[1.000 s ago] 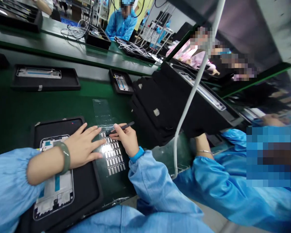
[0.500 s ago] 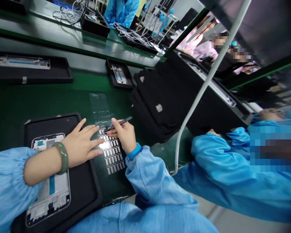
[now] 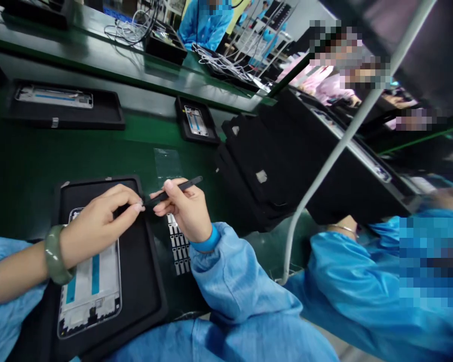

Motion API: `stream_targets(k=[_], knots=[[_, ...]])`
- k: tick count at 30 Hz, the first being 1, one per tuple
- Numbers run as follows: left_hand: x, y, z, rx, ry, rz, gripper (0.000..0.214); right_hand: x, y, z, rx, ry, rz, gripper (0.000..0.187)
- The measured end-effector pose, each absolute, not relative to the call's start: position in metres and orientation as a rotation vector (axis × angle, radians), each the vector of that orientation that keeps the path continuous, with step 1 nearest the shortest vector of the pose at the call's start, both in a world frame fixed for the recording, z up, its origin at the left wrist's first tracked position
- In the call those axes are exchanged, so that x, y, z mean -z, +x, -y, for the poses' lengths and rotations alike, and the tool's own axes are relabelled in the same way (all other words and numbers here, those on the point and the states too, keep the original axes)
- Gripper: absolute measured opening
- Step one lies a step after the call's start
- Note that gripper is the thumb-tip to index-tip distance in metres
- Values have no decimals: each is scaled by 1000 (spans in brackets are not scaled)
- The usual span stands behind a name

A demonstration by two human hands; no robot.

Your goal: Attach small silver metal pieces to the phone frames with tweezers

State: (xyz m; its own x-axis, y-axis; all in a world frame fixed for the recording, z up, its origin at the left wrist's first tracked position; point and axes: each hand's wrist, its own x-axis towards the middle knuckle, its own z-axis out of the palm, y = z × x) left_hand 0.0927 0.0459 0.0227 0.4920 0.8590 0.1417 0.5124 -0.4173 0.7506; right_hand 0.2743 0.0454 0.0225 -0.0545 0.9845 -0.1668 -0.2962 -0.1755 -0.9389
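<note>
My right hand (image 3: 186,208) is closed round black tweezers (image 3: 173,190), whose tip points left. My left hand (image 3: 98,223), with a green bangle on its wrist, is pinched at the tweezers' tip; whatever sits between its fingertips is too small to make out. Both hands hover over the right edge of a black tray (image 3: 139,281) that holds a white phone frame (image 3: 90,286). A sheet of small silver stickers (image 3: 179,244) lies on the green belt just under my right wrist.
Further black trays with frames lie on the green belt (image 3: 22,166) at the back left (image 3: 64,108) and back middle (image 3: 196,123). A stack of black trays (image 3: 264,171) and a white cable (image 3: 324,166) are to the right. A co-worker's blue sleeve (image 3: 362,281) is at right.
My left hand has lifted off the sticker sheet and curled into a pinch at the tweezers' tip. My right hand has risen slightly and moved left over the tray's edge.
</note>
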Motion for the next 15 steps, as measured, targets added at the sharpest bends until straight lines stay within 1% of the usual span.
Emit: stream_targets(k=[6,11,15], knots=[[-28,48,-36,-526,2000,-1201,31,-38,241,-54,-1610,-1058,1178,28],[-28,28,-27,-525,2014,-1233,28,-34,224,-60,-1670,-1004,1168,28],[-26,24,-24,-527,2014,-1256,27,-29,214,-59,-1651,-988,1147,26]])
